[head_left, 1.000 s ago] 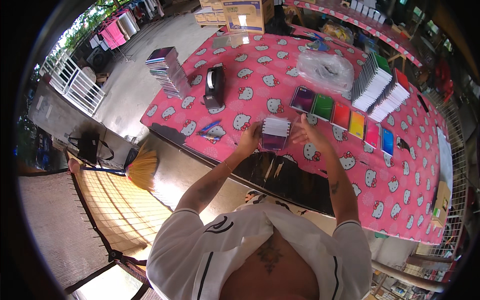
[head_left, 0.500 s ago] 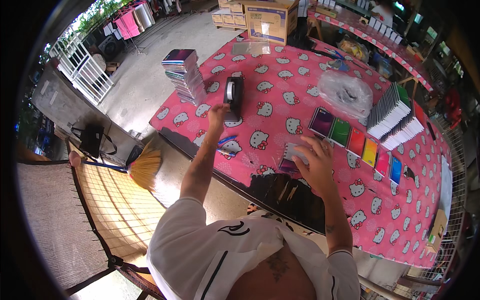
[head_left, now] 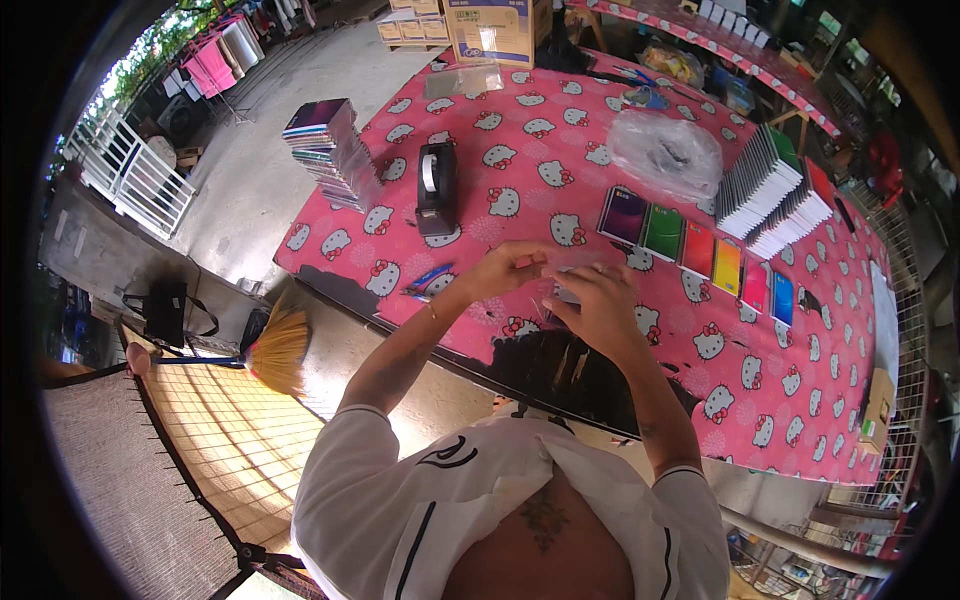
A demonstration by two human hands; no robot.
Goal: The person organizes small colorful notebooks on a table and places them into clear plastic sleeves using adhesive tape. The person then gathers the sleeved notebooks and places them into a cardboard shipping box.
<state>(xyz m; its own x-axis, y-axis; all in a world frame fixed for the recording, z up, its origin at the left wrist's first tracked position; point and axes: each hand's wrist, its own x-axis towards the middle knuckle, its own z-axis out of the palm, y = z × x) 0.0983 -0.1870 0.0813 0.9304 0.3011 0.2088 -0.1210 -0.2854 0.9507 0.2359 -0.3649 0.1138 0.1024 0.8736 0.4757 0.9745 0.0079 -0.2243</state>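
Note:
My right hand (head_left: 600, 308) lies over a small spiral notebook (head_left: 562, 292) in clear plastic near the table's front edge, thumb and fingers bent around it. Most of that notebook is hidden under the hand. Just beside it, my left hand (head_left: 508, 270) is closed in a pinch close to the plastic; what its fingertips hold is too small to make out. A black tape dispenser (head_left: 437, 195) with a pale roll stands beyond my left hand. Blue-handled scissors (head_left: 428, 282) lie to the left of that hand.
Left of the dispenser rises a stack of wrapped notebooks (head_left: 332, 155). Colourful notebooks (head_left: 712, 252) form a row at right, before taller notebook stacks (head_left: 765, 190) and a clear plastic bag (head_left: 665, 152). A cardboard box (head_left: 490, 32) stands behind the pink-covered table (head_left: 500, 160).
My left hand has come away from the tape dispenser, moving right and nearer to the notebook. My right hand has lowered over the notebook with its fingers more bent. The view has shifted slightly.

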